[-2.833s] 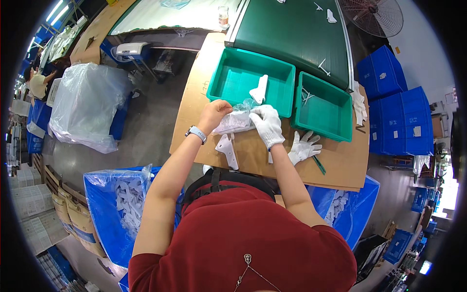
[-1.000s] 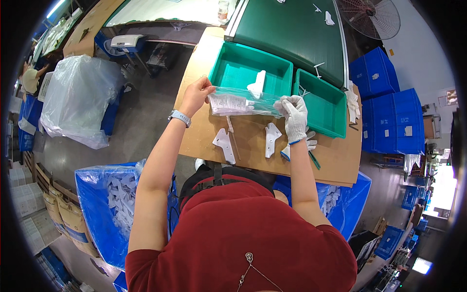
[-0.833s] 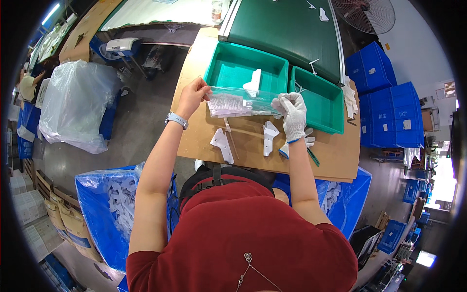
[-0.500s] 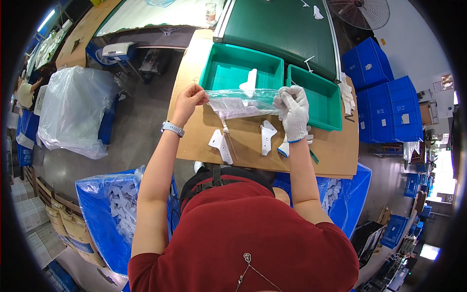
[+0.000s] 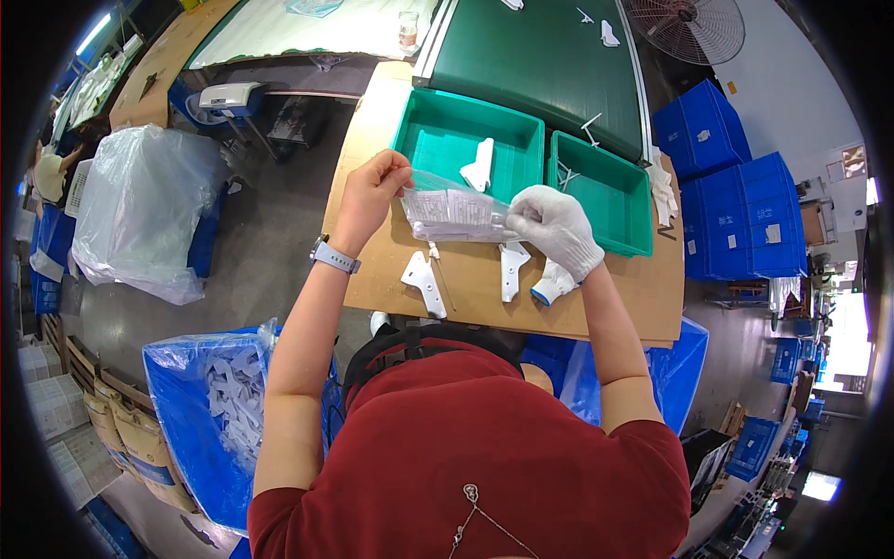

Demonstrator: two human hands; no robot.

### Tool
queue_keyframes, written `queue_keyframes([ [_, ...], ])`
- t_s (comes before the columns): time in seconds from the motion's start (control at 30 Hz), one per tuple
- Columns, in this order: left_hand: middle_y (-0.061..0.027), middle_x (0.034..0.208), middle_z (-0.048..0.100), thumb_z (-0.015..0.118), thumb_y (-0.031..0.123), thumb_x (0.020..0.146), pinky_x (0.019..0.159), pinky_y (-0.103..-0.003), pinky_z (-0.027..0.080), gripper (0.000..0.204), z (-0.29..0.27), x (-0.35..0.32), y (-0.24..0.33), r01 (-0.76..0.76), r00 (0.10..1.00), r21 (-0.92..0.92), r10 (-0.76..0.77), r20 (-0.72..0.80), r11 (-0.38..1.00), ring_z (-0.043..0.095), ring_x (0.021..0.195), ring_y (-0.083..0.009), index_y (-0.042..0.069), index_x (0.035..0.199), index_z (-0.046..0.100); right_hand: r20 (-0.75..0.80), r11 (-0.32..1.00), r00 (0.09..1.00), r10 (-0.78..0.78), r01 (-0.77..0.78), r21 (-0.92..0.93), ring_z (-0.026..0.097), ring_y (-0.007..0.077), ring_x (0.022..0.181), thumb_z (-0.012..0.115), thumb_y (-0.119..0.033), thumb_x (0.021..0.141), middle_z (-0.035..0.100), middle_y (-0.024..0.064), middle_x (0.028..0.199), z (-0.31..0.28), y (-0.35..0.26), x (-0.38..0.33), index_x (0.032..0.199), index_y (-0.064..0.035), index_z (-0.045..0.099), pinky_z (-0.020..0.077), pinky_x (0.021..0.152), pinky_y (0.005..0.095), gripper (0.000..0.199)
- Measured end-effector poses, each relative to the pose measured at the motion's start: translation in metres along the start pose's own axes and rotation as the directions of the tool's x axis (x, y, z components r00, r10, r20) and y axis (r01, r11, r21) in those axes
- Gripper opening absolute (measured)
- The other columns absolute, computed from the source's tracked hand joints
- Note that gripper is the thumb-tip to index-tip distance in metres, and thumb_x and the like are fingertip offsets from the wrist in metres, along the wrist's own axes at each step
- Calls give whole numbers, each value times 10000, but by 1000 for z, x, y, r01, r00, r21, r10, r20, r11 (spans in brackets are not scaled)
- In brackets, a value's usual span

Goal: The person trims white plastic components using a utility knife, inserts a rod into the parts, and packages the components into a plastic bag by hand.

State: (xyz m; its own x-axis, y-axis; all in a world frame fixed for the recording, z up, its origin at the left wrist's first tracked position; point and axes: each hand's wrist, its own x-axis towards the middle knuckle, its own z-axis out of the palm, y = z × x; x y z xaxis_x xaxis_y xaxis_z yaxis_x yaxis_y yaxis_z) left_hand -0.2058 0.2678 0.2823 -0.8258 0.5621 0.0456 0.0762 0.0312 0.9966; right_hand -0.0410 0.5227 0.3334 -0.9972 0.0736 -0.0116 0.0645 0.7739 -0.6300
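A clear plastic bag (image 5: 452, 211) with printed paper inside is stretched between my hands above the cardboard-covered table. My bare left hand (image 5: 371, 200), with a watch on the wrist, pinches its upper left corner. My right hand (image 5: 557, 226), in a white knitted glove, is closed on its right end. White flat bracket-like pieces lie below the bag, one at left (image 5: 425, 282) and another at right (image 5: 512, 270). Beside the right forearm lies a spare white glove (image 5: 554, 284) with a blue cuff. Behind the bag, a similar white piece (image 5: 479, 166) rests in the left green bin (image 5: 466, 101).
A second green bin (image 5: 639, 214) holds a thin white piece. Beyond both bins runs a green belt (image 5: 535, 61) with several white pieces. Blue tubs flank my body; the left tub (image 5: 182, 419) contains many white pieces. Blue crates (image 5: 745, 219) stand at right.
The bag has tilted, its right end dropping with my right hand, which has come nearer and turned. My left hand has risen slightly. Both hands keep hold of the bag.
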Motion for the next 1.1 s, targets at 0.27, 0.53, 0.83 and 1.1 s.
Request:
queue_keyframes([
  [0.27,7,782,634,599,83,1019,640,-208,459,90,20,5,58,-100,992,-46,104,74,994,549,693,-51,26,954,625,-402,634,902,156,220,741,497,60,711,517,21,878,608,28,905,21,23,18,937,-65,556,434,622,236,110],
  [0.53,2,761,615,606,99,1022,599,-207,448,118,37,6,105,-110,975,-29,114,192,994,530,631,-58,9,948,621,-429,929,892,-142,270,254,606,133,854,743,-196,857,667,43,940,-4,-36,9,1203,-14,664,499,768,306,399],
  [0.83,-131,1004,664,694,72,843,807,-371,491,85,1,-69,195,-725,499,452,849,-173,519,609,882,-256,43,923,698,-387,732,905,175,144,666,643,88,884,707,-66,897,712,25,953,-15,-9,-12,1054,-7,735,524,781,261,170],
  [1.1,-107,1287,580,604,146,983,963,-306,480,203,-55,-129,182,-774,408,492,908,-93,398,597,1106,-167,39,1152,636,-347,452,882,318,181,873,691,178,954,654,66,860,703,75,1028,-25,-15,-23,1095,1,693,575,845,314,248],
])
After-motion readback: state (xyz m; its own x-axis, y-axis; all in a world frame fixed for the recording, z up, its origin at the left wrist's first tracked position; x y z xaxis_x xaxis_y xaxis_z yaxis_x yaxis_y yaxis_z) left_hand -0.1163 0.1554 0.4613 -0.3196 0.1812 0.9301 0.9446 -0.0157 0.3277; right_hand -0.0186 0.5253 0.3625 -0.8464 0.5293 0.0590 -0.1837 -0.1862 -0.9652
